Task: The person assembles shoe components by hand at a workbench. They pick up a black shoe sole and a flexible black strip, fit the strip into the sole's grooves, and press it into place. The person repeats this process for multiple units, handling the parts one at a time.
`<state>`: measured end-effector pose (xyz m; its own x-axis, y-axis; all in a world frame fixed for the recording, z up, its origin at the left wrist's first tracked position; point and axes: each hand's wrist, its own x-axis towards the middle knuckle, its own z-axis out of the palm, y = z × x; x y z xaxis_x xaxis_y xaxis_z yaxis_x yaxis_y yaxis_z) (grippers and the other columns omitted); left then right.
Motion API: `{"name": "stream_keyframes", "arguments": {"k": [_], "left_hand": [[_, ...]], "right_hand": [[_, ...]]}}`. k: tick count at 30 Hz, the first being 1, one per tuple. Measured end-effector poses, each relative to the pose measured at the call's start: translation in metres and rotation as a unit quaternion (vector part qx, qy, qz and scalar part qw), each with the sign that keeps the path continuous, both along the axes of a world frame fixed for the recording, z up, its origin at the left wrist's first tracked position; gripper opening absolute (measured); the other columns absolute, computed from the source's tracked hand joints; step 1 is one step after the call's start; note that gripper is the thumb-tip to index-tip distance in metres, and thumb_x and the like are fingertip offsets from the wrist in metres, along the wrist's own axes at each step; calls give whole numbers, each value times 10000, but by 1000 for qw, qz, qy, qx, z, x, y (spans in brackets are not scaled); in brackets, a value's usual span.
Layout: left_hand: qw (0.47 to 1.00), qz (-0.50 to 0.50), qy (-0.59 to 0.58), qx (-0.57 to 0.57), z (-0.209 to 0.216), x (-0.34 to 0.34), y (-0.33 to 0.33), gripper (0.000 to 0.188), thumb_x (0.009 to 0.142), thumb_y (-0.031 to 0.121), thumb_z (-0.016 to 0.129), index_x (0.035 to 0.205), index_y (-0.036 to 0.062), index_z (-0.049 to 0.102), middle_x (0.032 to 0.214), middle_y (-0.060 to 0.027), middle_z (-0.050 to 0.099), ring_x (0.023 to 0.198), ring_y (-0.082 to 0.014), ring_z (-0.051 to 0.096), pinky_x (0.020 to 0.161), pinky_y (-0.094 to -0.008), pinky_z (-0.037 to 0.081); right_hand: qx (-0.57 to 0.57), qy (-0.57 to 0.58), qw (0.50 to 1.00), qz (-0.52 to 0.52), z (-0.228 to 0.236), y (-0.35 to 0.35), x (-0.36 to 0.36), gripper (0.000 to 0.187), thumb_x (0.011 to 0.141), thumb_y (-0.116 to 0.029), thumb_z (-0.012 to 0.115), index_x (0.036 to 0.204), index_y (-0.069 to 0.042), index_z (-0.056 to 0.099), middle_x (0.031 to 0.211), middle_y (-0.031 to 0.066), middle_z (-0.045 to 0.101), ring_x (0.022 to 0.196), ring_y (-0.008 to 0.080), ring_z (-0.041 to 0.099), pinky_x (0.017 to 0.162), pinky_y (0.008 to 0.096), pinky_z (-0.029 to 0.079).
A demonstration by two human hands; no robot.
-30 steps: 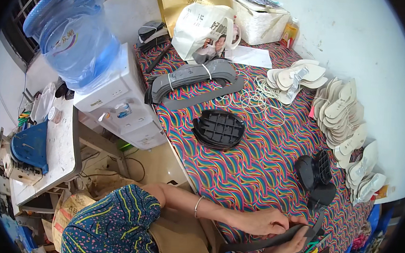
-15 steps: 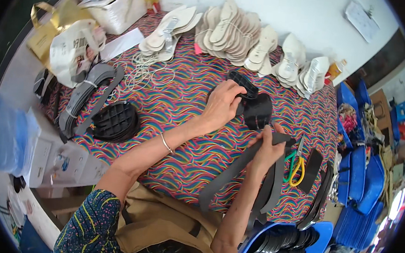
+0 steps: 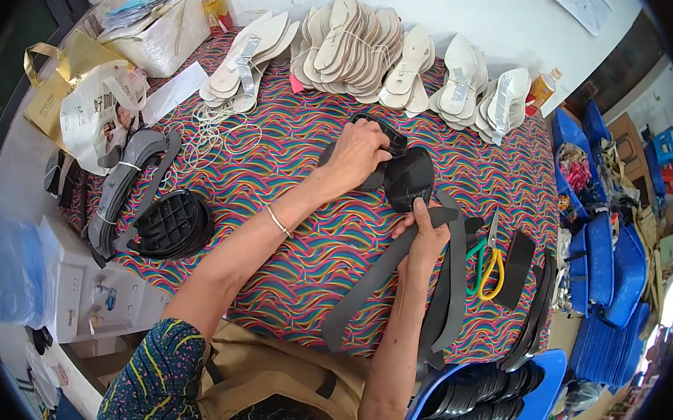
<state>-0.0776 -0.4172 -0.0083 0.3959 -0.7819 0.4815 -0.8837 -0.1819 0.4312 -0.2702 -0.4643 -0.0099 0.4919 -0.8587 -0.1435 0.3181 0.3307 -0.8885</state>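
Observation:
My left hand is closed over a black moulded piece with a raised rim, its fingertips curled on the near side. Beside it lies a smooth, glossy black rounded piece. Part of another dark flat piece shows under my left hand. My right hand is closed round a long grey strip, its thumb at the near edge of the glossy piece. More grey strips hang beneath that hand toward the table's near edge. Scissors with green and yellow handles lie to its right.
Bundled pale insoles line the wall side of the patterned tablecloth. At left are stacked black ribbed pieces, bundled grey strips, loose cord and bags. A blue bin of black pieces stands near right.
The view has shifted slightly, so the table items sit a little further left. My right thumb now reaches the glossy piece's edge; my left hand stays on the rimmed piece.

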Motion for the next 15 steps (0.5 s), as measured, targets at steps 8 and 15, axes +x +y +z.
{"name": "stream_keyframes", "arguments": {"k": [8, 15], "left_hand": [[999, -34, 27, -13, -1, 11, 5, 324, 748, 233, 792, 1001, 46, 711, 991, -98, 636, 1009, -303, 524, 933, -421, 396], [997, -52, 39, -33, -9, 13, 6, 251, 771, 213, 762, 962, 57, 721, 998, -81, 639, 1024, -293, 520, 942, -422, 385]], "right_hand": [[9, -22, 1000, -1, -3, -5, 1, 181, 887, -72, 689, 928, -52, 514, 603, 56, 555, 452, 164, 549, 399, 299, 457], [41, -36, 998, -38, -2, -3, 3, 176, 888, -70, 688, 916, -50, 516, 607, 48, 536, 447, 165, 533, 406, 304, 449]]}}
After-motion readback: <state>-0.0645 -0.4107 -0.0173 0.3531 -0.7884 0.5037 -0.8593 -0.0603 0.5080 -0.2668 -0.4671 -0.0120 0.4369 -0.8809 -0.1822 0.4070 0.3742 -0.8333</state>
